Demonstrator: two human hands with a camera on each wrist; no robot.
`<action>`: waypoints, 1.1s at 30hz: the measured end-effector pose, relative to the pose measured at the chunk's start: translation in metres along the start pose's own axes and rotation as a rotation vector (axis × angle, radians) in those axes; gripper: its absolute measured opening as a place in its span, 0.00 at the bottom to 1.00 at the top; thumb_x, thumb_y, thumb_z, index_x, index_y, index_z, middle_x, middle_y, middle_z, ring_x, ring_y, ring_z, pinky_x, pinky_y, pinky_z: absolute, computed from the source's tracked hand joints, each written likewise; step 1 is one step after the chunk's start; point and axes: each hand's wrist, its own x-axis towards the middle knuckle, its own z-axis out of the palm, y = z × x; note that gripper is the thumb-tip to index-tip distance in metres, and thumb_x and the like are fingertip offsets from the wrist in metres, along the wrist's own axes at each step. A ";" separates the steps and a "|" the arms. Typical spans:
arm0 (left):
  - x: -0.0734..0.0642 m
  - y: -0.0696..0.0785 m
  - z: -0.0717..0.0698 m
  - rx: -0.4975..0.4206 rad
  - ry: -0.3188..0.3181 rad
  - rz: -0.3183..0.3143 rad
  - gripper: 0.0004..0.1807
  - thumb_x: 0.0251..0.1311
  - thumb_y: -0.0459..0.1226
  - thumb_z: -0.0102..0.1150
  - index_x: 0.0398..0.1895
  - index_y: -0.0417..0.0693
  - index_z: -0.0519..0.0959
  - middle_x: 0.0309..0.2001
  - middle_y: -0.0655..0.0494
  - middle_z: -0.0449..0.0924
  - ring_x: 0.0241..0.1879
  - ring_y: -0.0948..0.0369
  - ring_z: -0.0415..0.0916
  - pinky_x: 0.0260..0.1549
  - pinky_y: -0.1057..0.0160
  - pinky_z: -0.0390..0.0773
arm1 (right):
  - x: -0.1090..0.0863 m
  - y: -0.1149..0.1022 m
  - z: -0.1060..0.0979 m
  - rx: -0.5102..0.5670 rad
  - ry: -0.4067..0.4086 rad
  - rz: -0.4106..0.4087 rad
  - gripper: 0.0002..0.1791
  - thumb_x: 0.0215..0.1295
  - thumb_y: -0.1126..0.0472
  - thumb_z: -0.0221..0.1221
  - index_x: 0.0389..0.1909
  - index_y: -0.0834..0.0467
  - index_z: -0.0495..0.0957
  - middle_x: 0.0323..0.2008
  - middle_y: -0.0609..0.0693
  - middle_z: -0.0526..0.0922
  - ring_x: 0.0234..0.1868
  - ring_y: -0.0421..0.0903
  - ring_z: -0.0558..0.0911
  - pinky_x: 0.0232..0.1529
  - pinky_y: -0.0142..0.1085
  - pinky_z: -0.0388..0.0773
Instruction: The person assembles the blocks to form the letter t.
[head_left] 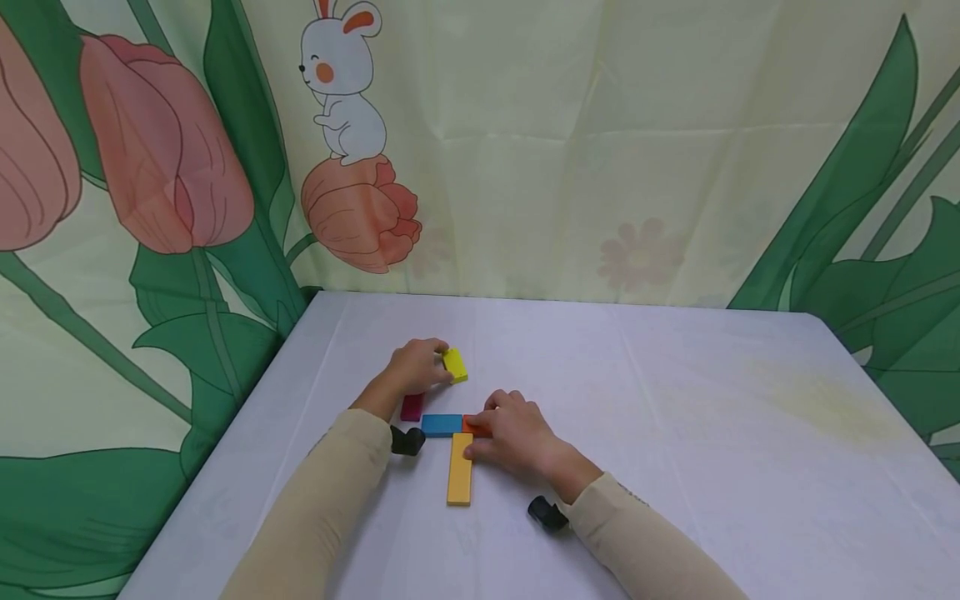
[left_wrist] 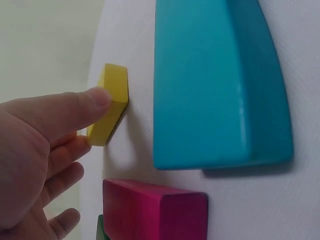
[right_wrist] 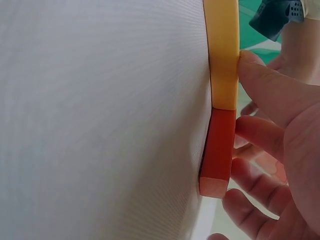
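My left hand (head_left: 415, 367) pinches a small yellow block (head_left: 455, 366) by its ends, thumb and fingers on opposite sides, beyond the other blocks. Below that hand lies a magenta block (head_left: 412, 408). A blue block (head_left: 442, 426) sits end to end with a red block (right_wrist: 218, 150), forming a bar. From that bar a long orange-yellow block (head_left: 459, 479) runs toward me, like a T. My right hand (head_left: 519, 429) rests over the red block, partly hiding it; its thumb touches the orange-yellow block and its fingertips touch the red one.
Part of a green block (left_wrist: 100, 229) shows beside the magenta block in the left wrist view. A white cloth covers the table (head_left: 675, 417). Behind it hangs a curtain (head_left: 525, 150) printed with tulips and a rabbit. Black wrist devices (head_left: 548, 514) sit near both cuffs.
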 end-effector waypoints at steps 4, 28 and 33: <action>0.000 0.002 0.000 0.007 -0.002 0.009 0.33 0.58 0.44 0.71 0.68 0.51 0.74 0.63 0.50 0.74 0.58 0.49 0.69 0.59 0.47 0.73 | -0.001 0.000 -0.001 0.004 0.003 -0.003 0.30 0.59 0.39 0.68 0.60 0.47 0.82 0.47 0.50 0.75 0.47 0.48 0.70 0.40 0.39 0.70; -0.017 0.004 -0.004 -0.022 -0.023 0.139 0.33 0.57 0.43 0.73 0.67 0.53 0.74 0.64 0.51 0.73 0.65 0.50 0.66 0.62 0.45 0.70 | -0.001 -0.001 -0.002 -0.003 0.004 -0.003 0.29 0.60 0.39 0.67 0.59 0.48 0.83 0.48 0.50 0.75 0.47 0.48 0.70 0.41 0.39 0.70; -0.019 0.003 -0.002 -0.036 -0.018 0.136 0.33 0.56 0.42 0.73 0.66 0.53 0.75 0.64 0.51 0.73 0.65 0.50 0.65 0.63 0.45 0.69 | -0.001 -0.001 -0.001 0.003 0.005 -0.005 0.29 0.60 0.39 0.67 0.59 0.48 0.83 0.48 0.50 0.75 0.47 0.48 0.70 0.41 0.40 0.70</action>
